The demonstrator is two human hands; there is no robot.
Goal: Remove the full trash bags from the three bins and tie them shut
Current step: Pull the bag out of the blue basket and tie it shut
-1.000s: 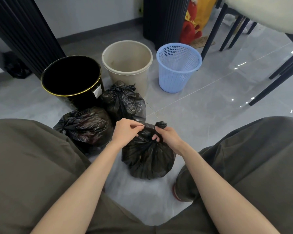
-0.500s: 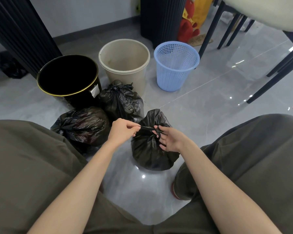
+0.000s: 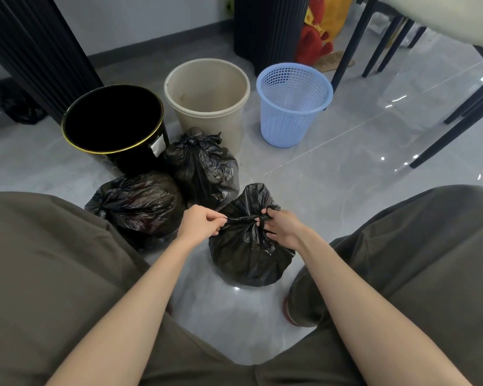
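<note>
Head view: the nearest trash bag (image 3: 246,254) sits on the tiled floor (image 3: 332,174) between the person's knees, just in front of two other black bags (image 3: 140,201) that look already gathered shut. Behind them stand the black bin (image 3: 110,152), the beige bin (image 3: 207,121) and the blue basket (image 3: 285,126), none with a bag in it.

The left hand (image 3: 200,222) pinches one twisted end of the bag's neck. The right hand (image 3: 282,228) grips the other end with its fingers curled through the plastic, so the strand is stretched taut between them.

The film looks thin, soft and glossy, so it is likely slick under the fingers and easy to tear if jerked. The bulging body suggests a modest, shifting load, not a rigid one. The best hold is on the bunched ends close to the knot, where the plastic is many layers thick. The smooth sides would give little grip.
</note>
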